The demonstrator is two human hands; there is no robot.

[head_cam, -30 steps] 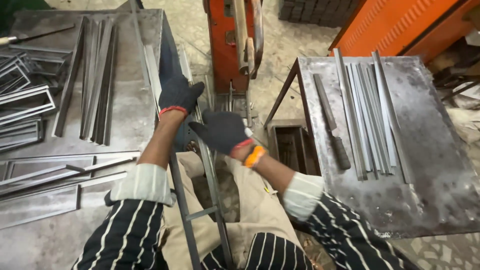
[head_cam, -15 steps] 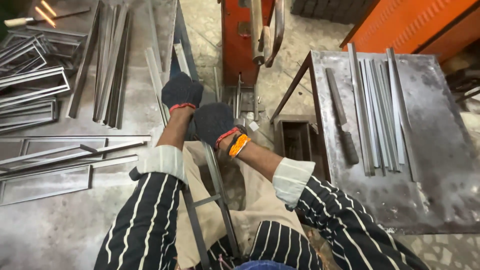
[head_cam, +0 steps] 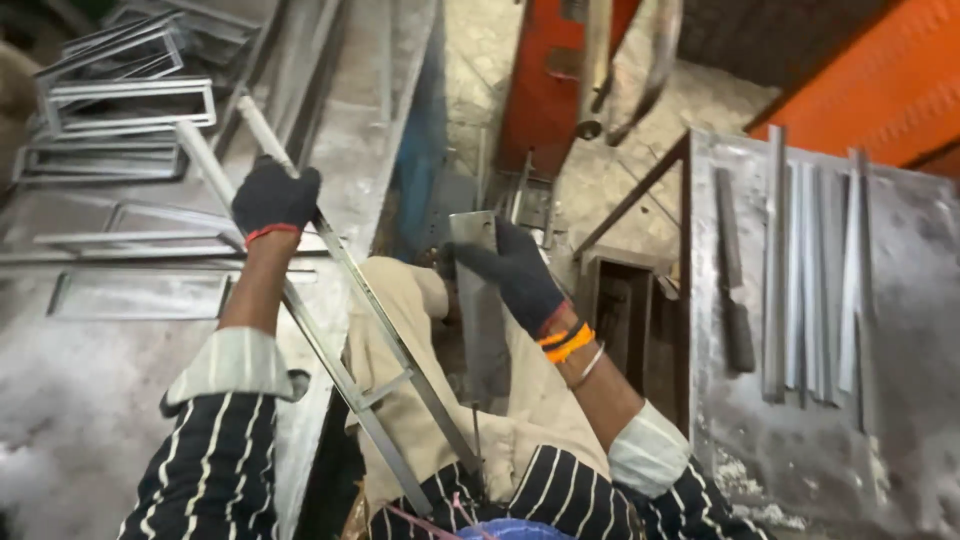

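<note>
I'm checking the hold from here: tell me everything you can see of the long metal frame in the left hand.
The long metal frame is a narrow ladder-like piece: two thin grey rails, steel by the look, joined by a short crossbar near the lap. It runs diagonally from upper left over the metal table down to the person's lap, tilted, not flat. The gloved left hand grips it near its upper end. Its lower end rests against the beige trousers. The gloved right hand holds a separate flat metal plate.
</note>
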